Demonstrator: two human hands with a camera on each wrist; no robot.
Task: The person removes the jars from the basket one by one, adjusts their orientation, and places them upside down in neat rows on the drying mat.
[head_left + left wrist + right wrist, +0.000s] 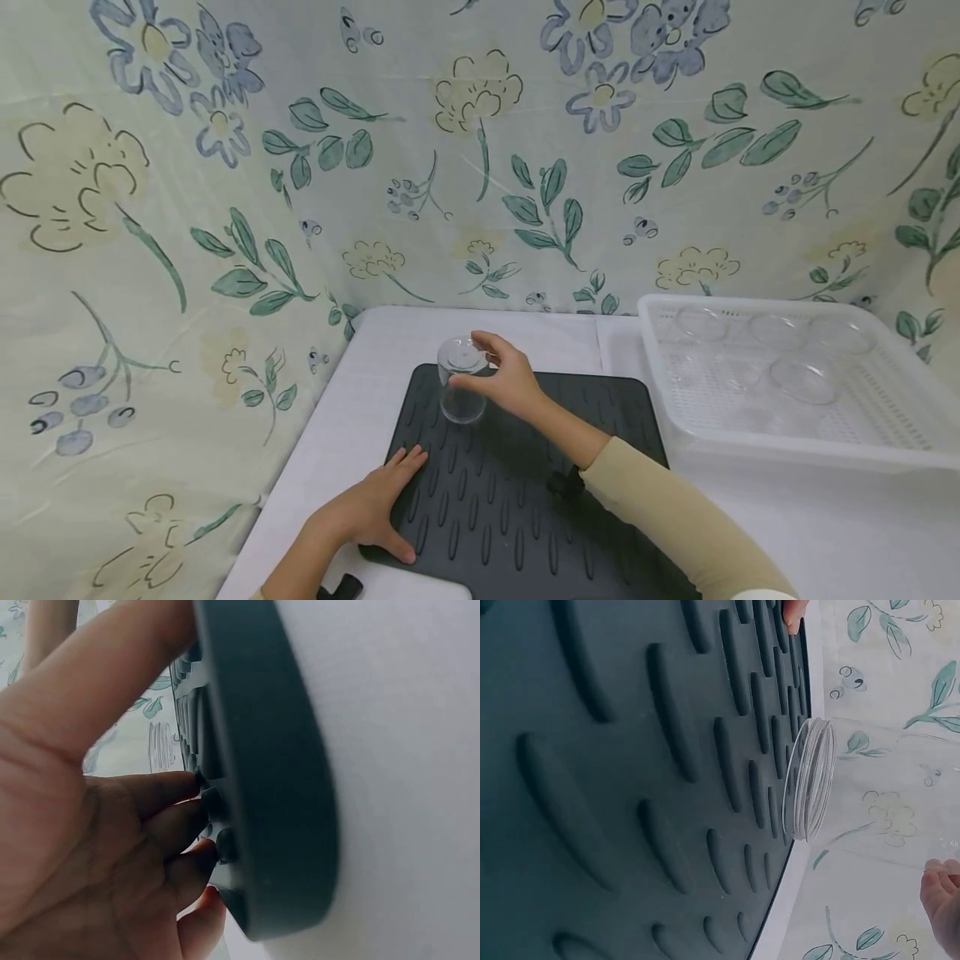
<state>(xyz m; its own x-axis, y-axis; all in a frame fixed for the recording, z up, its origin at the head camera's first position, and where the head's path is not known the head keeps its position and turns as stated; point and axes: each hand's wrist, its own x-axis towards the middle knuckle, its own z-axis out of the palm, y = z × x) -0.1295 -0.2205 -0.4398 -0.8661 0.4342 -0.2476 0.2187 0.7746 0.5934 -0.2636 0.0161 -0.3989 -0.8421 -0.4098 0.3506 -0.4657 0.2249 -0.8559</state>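
Observation:
My right hand point(513, 379) holds a clear jar point(462, 407) near its upper end, thumb on the near side and fingers at the far side. The jar is upside down over the back left corner of a dark ridged drying mat point(517, 533). Its threaded mouth point(814, 780) faces the mat in the right wrist view. My left hand point(375, 504) rests at the mat's left edge, fingers spread on the ridged surface and thumb at the near corner. In the left wrist view, the fingertips point(199, 855) touch the ridges beside the mat's thick rim point(277, 795).
A white plastic basket point(780, 450) stands right of the mat, with several clear round containers point(802, 381) inside. White cloth point(330, 425) covers the table. A floral curtain point(420, 183) hangs close behind and along the left side. A white rounded edge point(420, 582) shows below the mat.

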